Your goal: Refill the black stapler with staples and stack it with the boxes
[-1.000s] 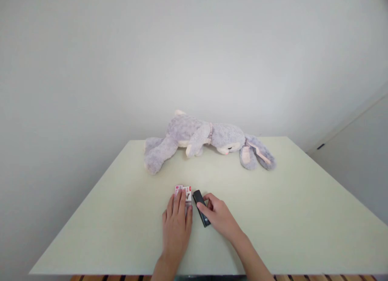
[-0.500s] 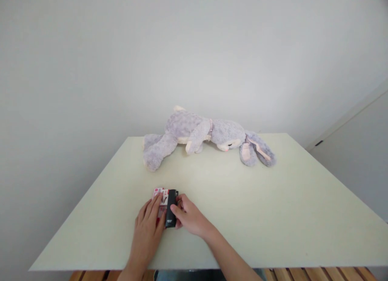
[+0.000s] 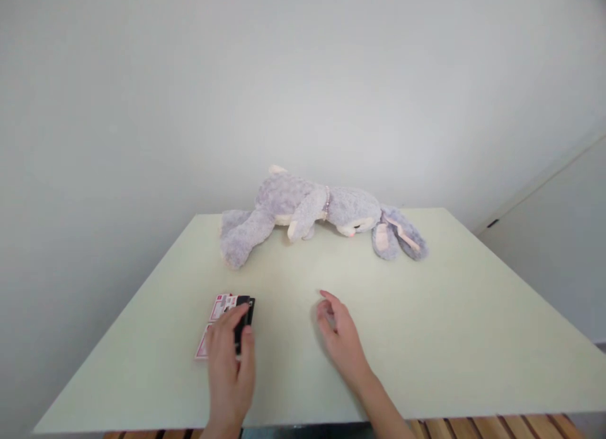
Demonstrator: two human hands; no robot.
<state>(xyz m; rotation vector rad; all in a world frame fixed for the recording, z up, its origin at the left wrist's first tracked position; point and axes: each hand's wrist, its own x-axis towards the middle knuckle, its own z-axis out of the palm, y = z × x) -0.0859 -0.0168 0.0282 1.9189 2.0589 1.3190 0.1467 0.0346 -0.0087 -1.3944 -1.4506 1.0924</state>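
My left hand (image 3: 230, 360) lies over a black stapler-like object (image 3: 240, 328) and some red-and-white printed small boxes or cards, its fingers apart and its thumb near the black object's right edge. One red-and-white piece (image 3: 219, 306) shows beyond my fingertips, and another (image 3: 202, 345) shows to the left of my hand. Part of the black object is hidden under my fingers. To the right, my right hand (image 3: 341, 331) is over the bare tabletop with loosely curved fingers, the index finger extended, holding nothing.
A grey-lilac plush rabbit (image 3: 288, 196) lies on its side along the back of the pale table (image 3: 416, 338), its ears to the right. Behind it stands a plain wall (image 3: 303, 79). Wooden slats (image 3: 492, 427) show below the front edge.
My right hand has let go of the black object and moved right. The black object and the red-and-white pieces have shifted left along with my left hand.
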